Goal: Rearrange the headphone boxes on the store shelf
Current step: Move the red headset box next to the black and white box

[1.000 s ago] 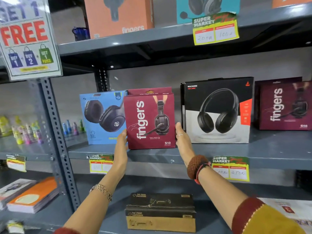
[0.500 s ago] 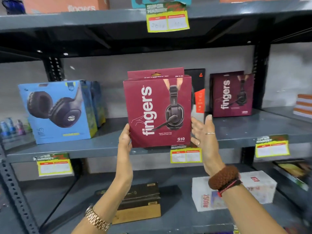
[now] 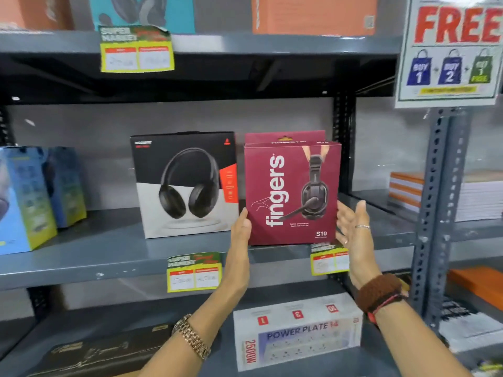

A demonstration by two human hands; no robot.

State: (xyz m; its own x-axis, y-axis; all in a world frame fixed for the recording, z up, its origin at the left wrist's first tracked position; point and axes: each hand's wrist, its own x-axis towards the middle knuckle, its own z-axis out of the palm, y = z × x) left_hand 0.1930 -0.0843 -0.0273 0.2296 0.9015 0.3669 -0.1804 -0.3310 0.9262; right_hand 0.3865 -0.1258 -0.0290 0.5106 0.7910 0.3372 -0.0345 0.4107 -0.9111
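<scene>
A maroon "fingers" headphone box (image 3: 292,194) stands at the right end of the middle shelf (image 3: 109,257), right of a black-and-white headphone box (image 3: 185,183). My left hand (image 3: 241,232) presses flat on the maroon box's lower left edge. My right hand (image 3: 353,229) is by its lower right edge, palm toward it, fingers spread; contact is unclear. Another maroon box top shows just behind it. Blue headphone boxes (image 3: 27,197) stand at the shelf's far left.
A dark upright post (image 3: 344,142) rises right behind the maroon box. Orange and teal boxes sit on the top shelf. A white "Power Plate" box (image 3: 296,333) and a dark box lie on the lower shelf. Stacked notebooks (image 3: 446,197) fill the neighbouring bay under a "FREE" sign (image 3: 451,47).
Both hands carried the maroon box from beside the blue boxes, past the black-and-white box, to the right end of the shelf, covering the maroon box that stood there.
</scene>
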